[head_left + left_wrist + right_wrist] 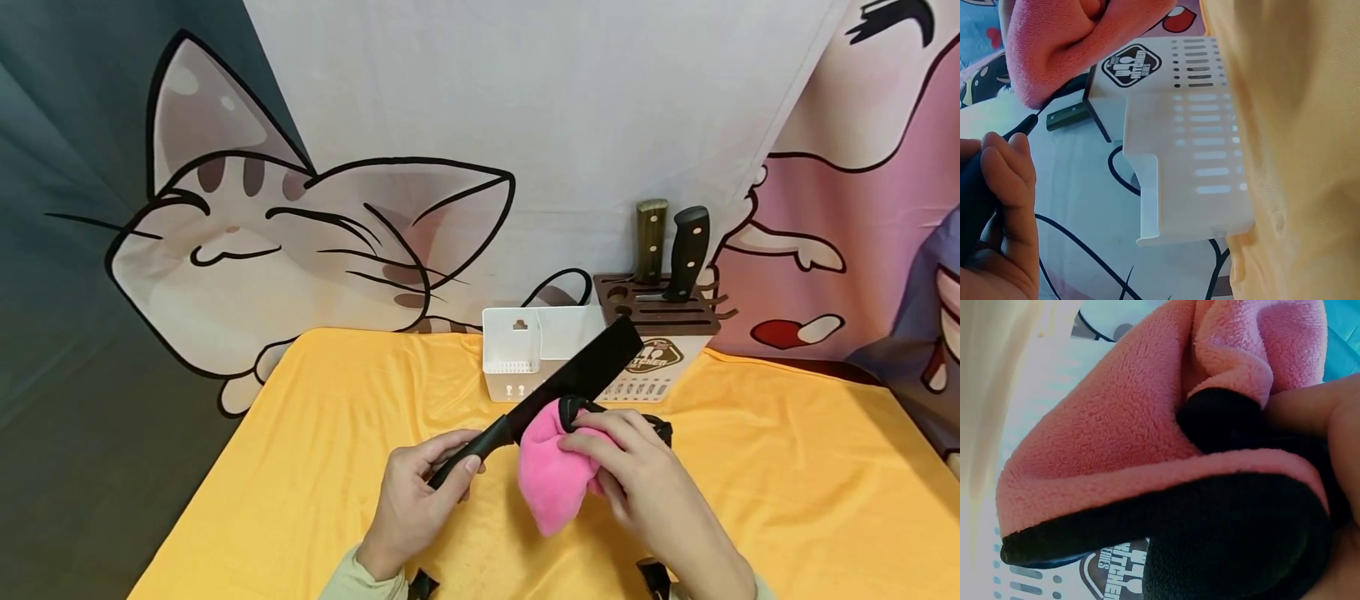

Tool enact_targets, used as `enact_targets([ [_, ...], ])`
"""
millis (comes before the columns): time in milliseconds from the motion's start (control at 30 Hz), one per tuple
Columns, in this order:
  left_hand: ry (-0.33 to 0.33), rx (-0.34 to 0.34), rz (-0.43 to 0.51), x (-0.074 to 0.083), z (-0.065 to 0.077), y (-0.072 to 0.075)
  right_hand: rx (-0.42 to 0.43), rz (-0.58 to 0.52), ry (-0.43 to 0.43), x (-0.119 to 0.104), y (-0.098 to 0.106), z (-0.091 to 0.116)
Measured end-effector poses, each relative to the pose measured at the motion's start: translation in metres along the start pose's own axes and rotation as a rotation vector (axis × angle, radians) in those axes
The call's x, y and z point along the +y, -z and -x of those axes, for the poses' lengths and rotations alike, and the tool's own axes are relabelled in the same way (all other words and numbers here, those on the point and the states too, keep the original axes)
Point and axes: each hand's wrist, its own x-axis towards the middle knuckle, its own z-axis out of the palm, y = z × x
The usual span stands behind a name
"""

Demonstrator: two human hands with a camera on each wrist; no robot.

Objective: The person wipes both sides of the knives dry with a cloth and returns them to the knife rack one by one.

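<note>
My left hand [412, 496] grips the black handle of a cleaver [573, 375], whose dark blade slants up to the right in the head view. A pink cloth [551, 479] with black edging is bunched in my right hand [652, 475], pinched between thumb and fingers. It overlaps the lower edge of the blade near the handle. In the right wrist view the cloth [1110, 431] fills most of the picture and hides the blade. The left wrist view shows my curled fingers [1010, 175] round the handle, with the cloth hanging just above.
Behind the blade stands a white knife rack [510, 379] with a brown slotted top [652, 315]. A green-handled knife [651, 237] and a black-handled knife [688, 250] stand in it. A yellow cloth [360, 400] covers the table; a cartoon-printed curtain [570, 125] hangs behind.
</note>
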Motion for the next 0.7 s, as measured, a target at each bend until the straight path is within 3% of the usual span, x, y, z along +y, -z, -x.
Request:
enact_targets([
  [133, -0.025, -0.022, 0.006, -0.002, 0.0, -0.003, 0.002, -0.032, 0.011, -0.002, -0.002, 0.001],
  [333, -0.005, -0.053, -0.003, -0.002, 0.002, -0.006, 0.006, -0.063, 0.011, -0.005, -0.002, -0.001],
  [700, -0.038, -0.092, -0.069, -0.003, 0.003, -0.01, 0.232, -0.068, 0.066, -0.007, -0.006, -0.01],
])
